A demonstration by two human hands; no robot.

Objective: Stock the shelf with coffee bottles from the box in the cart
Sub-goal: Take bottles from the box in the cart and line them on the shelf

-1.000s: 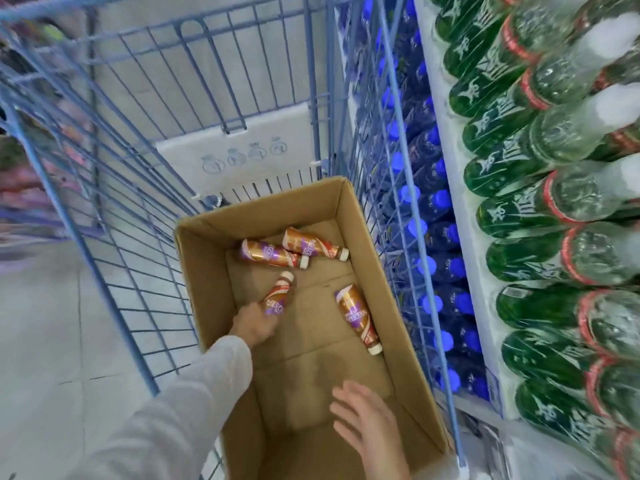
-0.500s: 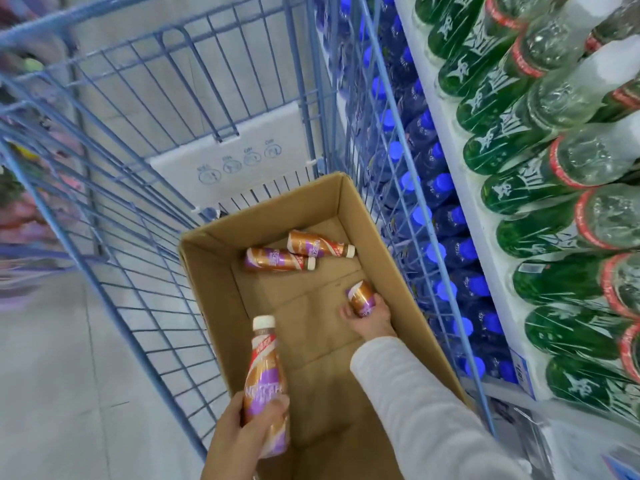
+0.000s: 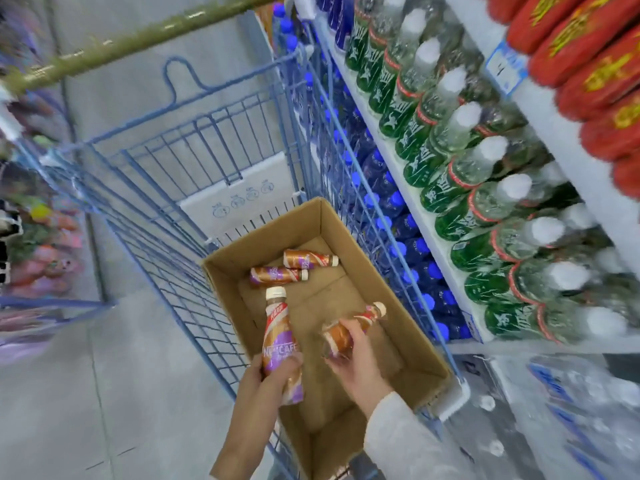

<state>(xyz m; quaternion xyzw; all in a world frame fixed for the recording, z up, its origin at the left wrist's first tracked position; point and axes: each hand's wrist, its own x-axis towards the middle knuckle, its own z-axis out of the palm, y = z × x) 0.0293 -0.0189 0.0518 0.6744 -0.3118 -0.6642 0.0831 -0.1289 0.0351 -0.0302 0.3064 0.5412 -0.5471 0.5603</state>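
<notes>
Cardboard box [image 3: 221, 285] in the cart [image 3: 207, 150] holds two loose coffee bottles [image 3: 277, 274], while left hand [image 3: 266, 381] fingers wrap an upright bottle [image 3: 278, 336] and right hand [image 3: 355, 363] fingers a tilted bottle [image 3: 341, 336] (likely shelving two per trip).

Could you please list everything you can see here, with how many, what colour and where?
cart: one, blue wire, centre
box: one, brown cardboard, in the cart
coffee bottles: four, brown and purple with cream caps; two lying at the far end of the box, two held above it
shelf: one, white, right of the cart
green-label bottles: many, clear with white caps, on the shelf
blue-capped bottles: many, dark blue, lower level beside the cart
red packs: several, yellow print, top right
left hand: grips an upright coffee bottle
right hand: holds a tilted coffee bottle
</notes>
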